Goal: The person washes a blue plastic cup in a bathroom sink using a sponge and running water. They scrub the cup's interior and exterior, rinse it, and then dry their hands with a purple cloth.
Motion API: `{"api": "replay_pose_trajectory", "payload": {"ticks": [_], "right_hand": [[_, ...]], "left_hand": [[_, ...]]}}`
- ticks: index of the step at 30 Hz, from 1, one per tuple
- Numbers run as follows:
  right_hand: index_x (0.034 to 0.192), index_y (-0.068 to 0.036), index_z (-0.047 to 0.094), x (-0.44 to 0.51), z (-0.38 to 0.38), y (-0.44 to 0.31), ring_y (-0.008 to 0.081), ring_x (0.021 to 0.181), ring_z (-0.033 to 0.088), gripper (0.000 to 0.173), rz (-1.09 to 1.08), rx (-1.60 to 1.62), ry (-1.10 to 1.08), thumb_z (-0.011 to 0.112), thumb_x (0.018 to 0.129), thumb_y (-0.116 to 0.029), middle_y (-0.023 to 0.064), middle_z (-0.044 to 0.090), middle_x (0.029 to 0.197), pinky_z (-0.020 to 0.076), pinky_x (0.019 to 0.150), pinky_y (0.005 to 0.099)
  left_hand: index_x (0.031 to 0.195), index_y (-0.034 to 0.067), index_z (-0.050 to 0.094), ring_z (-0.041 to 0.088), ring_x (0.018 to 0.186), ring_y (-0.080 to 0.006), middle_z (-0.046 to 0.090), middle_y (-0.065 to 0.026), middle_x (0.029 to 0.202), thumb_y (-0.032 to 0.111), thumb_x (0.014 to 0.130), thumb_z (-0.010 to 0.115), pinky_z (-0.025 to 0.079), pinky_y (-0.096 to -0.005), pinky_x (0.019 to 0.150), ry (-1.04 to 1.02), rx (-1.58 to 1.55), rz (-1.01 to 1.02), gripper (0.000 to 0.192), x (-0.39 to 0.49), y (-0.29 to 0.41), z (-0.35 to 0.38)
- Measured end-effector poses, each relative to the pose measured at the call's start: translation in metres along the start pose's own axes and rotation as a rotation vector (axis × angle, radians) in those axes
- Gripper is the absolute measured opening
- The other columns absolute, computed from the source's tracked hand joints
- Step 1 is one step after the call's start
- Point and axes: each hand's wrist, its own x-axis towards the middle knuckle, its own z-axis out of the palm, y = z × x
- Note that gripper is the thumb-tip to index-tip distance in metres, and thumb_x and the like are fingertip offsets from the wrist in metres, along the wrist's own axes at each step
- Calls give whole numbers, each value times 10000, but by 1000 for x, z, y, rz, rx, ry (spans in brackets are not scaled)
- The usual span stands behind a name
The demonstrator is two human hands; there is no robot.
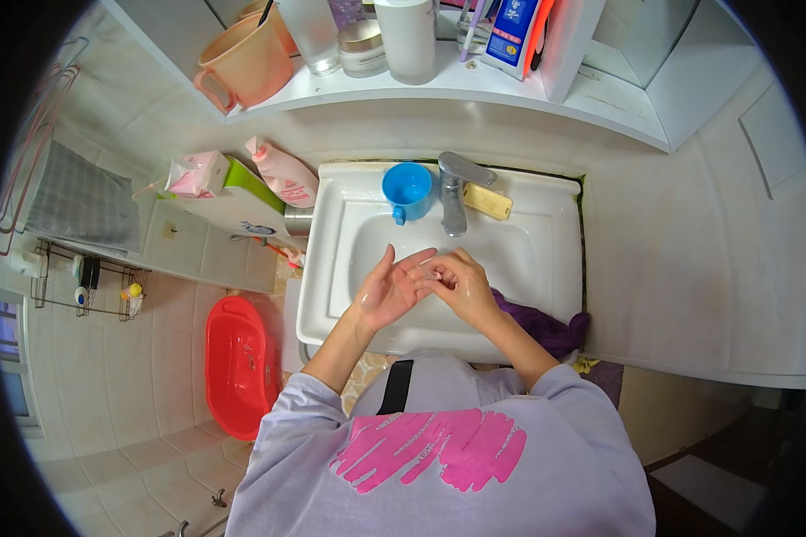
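Note:
Both of my wet hands are over the white ceramic washbasin (544, 255). My left hand (393, 288) is palm up with the fingers apart, and nothing rests in its palm. The curled fingers of my right hand (460, 282) touch the fingers of my left hand; something small and pale may be between them, too small to tell. Beyond my hands stands the chrome faucet (454, 194), with no water seen running from it. A blue plastic mug (407, 191) stands left of the faucet, and a yellow soap bar or soap dish (487, 201) lies right of it.
A purple cloth (544, 329) hangs over the basin's right front corner. At the left are a pink pump bottle (283, 176), a pink tissue pack (198, 174) and a red plastic tub (238, 369) lower down. Above the basin, a white shelf (336, 90) holds an orange mug (248, 64), bottles and tubes.

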Motion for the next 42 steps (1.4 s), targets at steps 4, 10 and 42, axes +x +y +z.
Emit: {"api": "replay_pose_trajectory", "payload": {"ticks": [4, 10, 42], "right_hand": [[851, -12, 595, -4, -4, 0, 143, 608, 562, 170, 46, 67, 17, 668, 699, 10, 65, 551, 752, 468, 567, 245], [848, 20, 594, 20, -61, -31, 105, 656, 579, 123, 231, 592, -114, 650, 738, 29, 53, 596, 787, 476, 589, 241], [932, -69, 686, 167, -87, -133, 218, 703, 582, 276, -424, -612, 595, 728, 661, -100, 75, 627, 853, 460, 645, 321]], "left_hand": [[1324, -42, 313, 468, 1163, -264, 493, -189, 1243, 464, 924, 357, 334, -355, 1005, 81, 86, -2, 647, -2, -2, 7], [1315, -43, 317, 501, 1135, -267, 491, -210, 1235, 397, 903, 464, 388, -392, 973, 97, 608, -13, 620, -10, 41, 45], [1133, 46, 559, 521, 1060, -344, 564, -194, 1117, 226, 840, 582, 414, -378, 900, 298, 1850, -18, 344, -74, -15, -26]]}}
